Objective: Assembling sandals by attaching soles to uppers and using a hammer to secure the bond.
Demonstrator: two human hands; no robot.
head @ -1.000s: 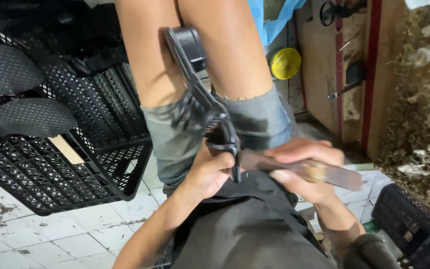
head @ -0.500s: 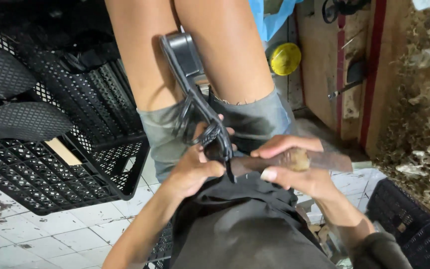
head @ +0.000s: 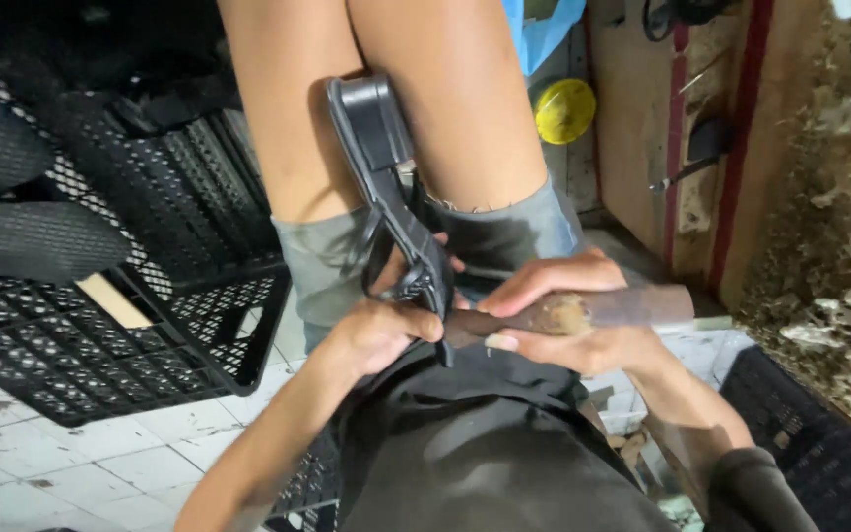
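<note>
Black strap tool and a brown cylindrical piece, held over the lap

The black tool (head: 391,187) slants from between the knees down to the lap, its tip meeting the dark brown, dirt-crusted cylinder (head: 583,310), which lies roughly level, pointing right.

Bare forearms, grey shorts (head: 332,271), black garment (head: 485,453).

Light is dim and flat, brightest on the bare legs (head: 386,108) at the top. Deep shadow swallows the black crates (head: 100,325) at left. Edges stretch with wide-angle distortion; fine detail is soft, slightly smeared.
</note>
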